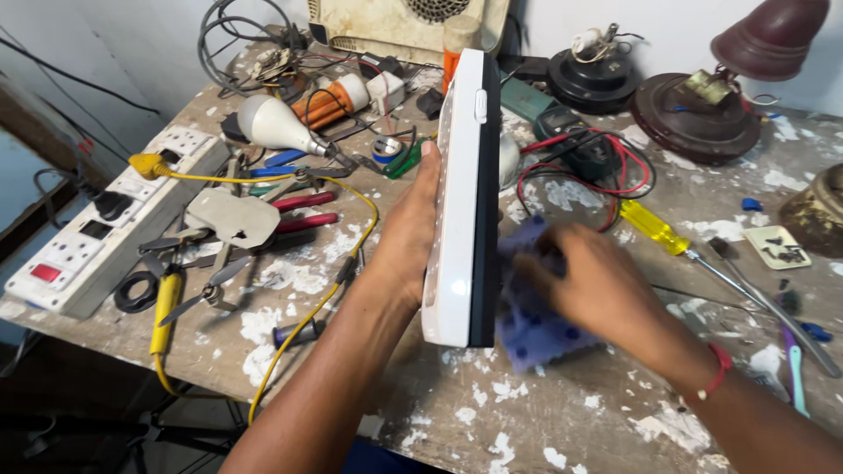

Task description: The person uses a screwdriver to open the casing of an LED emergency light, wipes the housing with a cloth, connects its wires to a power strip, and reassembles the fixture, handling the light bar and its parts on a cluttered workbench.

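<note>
Left hand (406, 241): nearest the lens, palm flat against the white face of the lamp, fingers clamped round its far edge and mostly hidden behind it.
Lamp (464, 197): long white panel with a black side, stood on edge on the worktop (536, 412), its lower end touching the paint-flecked top.
Cloth (527, 316): blue, dotted, pressed beside the lamp's black side, partly covered by the hand.
Right hand (584, 281): blurred, closed on the cloth; fingertips hard to make out.
Screwdriver (654, 228): yellow handle, lying well right of the lamp.
Power strip (105, 224): white, at the left edge, its near end overhanging the worktop.
</note>
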`<state>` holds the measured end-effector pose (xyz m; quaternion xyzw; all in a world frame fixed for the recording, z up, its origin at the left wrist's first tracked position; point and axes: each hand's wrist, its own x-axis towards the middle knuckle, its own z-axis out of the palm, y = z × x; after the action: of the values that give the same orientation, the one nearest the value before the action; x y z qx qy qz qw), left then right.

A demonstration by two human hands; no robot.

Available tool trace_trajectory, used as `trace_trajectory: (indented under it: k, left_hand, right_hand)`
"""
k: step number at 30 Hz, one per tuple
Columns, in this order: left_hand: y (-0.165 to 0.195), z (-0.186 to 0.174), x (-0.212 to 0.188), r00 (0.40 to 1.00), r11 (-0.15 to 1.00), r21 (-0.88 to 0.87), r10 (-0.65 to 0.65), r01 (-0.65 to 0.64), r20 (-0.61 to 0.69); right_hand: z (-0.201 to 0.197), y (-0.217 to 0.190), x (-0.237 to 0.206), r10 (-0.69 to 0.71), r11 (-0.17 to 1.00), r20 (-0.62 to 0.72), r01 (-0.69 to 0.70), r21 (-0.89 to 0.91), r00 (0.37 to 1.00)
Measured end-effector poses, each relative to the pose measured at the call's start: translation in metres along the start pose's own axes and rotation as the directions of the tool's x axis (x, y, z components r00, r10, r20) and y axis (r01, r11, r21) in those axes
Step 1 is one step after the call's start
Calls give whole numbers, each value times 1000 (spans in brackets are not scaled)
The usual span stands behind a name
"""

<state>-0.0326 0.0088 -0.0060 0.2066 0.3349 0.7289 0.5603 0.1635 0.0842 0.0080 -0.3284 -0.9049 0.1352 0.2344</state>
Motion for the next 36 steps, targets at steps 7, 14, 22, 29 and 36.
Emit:
trace_trajectory:
  k: [7, 14, 22, 29, 36]
  left_hand:
    - [-14, -11, 20, 971, 973, -131, 165, -188, -171]
    - [-21, -1, 11, 936, 906, -253, 298, -340, -189]
    - [-8, 10, 0, 932, 901, -241, 341, -362, -126]
    - [1, -7, -2, 911, 938, -60, 314, -341, -268]
    - [-18, -24, -10, 953, 993, 8, 117, -120, -279]
  right_hand:
    - [-18, -54, -39, -207, 890, -273, 297, 347, 939]
    - [-10, -93, -39, -139, 931, -378, 251, 264, 915]
    - [-8, -92, -42, -264, 909, -425, 371, 191, 866]
    - [-10, -78, -30, -388, 908, -373, 420, 6, 843]
    - [11, -66, -24, -427, 885, -320, 463, 43, 845]
